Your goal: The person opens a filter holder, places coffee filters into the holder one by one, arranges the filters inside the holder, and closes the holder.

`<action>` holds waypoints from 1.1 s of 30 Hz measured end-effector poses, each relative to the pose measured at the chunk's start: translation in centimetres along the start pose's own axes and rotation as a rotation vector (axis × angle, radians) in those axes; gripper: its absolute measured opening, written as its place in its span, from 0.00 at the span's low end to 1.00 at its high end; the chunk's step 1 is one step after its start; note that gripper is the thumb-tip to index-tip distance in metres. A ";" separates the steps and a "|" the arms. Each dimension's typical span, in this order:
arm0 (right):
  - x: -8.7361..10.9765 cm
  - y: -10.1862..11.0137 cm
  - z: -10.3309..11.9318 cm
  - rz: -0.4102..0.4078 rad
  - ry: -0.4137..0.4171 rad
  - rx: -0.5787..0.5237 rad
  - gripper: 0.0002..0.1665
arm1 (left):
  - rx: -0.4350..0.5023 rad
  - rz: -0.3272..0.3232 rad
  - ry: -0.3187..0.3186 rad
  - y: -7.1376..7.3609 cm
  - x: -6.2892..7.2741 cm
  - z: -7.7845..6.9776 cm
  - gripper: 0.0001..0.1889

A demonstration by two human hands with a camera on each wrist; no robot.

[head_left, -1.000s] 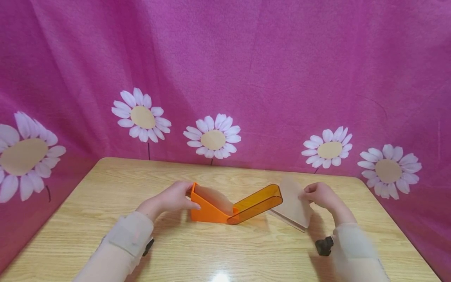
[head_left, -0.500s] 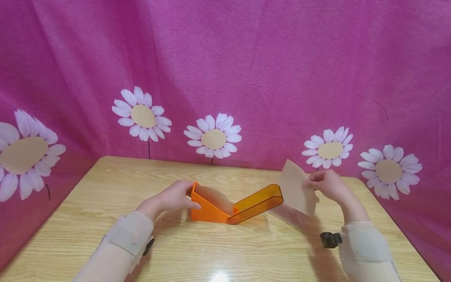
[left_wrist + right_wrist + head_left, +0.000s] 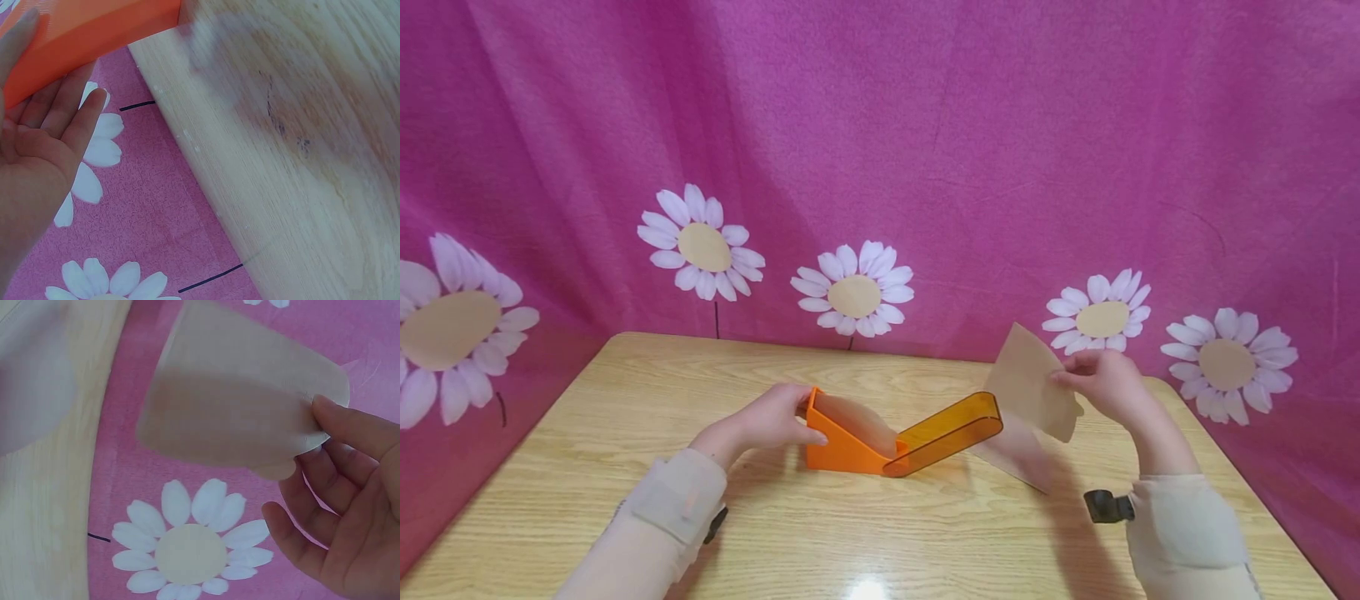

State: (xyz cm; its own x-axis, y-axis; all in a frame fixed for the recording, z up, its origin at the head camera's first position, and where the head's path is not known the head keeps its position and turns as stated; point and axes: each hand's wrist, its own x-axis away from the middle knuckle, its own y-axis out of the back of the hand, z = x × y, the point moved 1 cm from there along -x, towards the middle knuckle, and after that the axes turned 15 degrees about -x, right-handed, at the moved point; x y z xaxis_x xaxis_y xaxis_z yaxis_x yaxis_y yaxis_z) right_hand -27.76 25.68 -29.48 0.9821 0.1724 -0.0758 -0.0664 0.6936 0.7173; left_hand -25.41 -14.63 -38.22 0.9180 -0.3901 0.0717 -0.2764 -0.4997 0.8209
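Note:
My left hand [image 3: 766, 423] holds the tall end of an orange filter box [image 3: 844, 452] on the table, thumb along its side. A hinged amber see-through lid [image 3: 953, 432] slants up to the right, and brown coffee filters [image 3: 856, 421] stand inside the box. The left wrist view shows the orange wall [image 3: 112, 25] against the fingers. My right hand [image 3: 1108, 387] pinches a brown paper coffee filter [image 3: 1026, 375] by its edge, raised above the table. In the right wrist view, the thumb lies on this filter [image 3: 231, 400]. More filter paper [image 3: 1021, 457] lies flat below it.
A wooden table [image 3: 880, 542] carries everything. Behind it and at both sides hangs a pink curtain [image 3: 925, 167] printed with white daisies. The raised lid stands between the box and the paper on the table.
My right hand has lifted the coffee filter up from the paper on the table and moved slightly right and away. The left hand, box and lid have stayed in place.

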 end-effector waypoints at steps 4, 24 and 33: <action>0.1 0.1 0.4 -0.023 0.027 0.011 0.12 | 0.001 0.001 -0.001 0.0 0.0 0.0 0.18; 0.6 0.3 2.1 -0.104 0.123 -0.031 0.11 | -0.003 0.001 -0.009 0.0 0.0 0.0 0.18; 0.9 0.2 3.2 -0.122 0.160 -0.052 0.10 | 0.004 0.001 -0.020 0.0 -0.1 0.1 0.18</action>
State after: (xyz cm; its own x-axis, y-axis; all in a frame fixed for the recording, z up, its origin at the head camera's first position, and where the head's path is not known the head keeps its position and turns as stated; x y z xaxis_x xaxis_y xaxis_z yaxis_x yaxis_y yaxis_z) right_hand -26.29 23.79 -27.20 0.9431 0.1914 -0.2720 0.0377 0.7509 0.6594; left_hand -25.51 -14.68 -38.33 0.9117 -0.4063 0.0610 -0.2786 -0.5021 0.8187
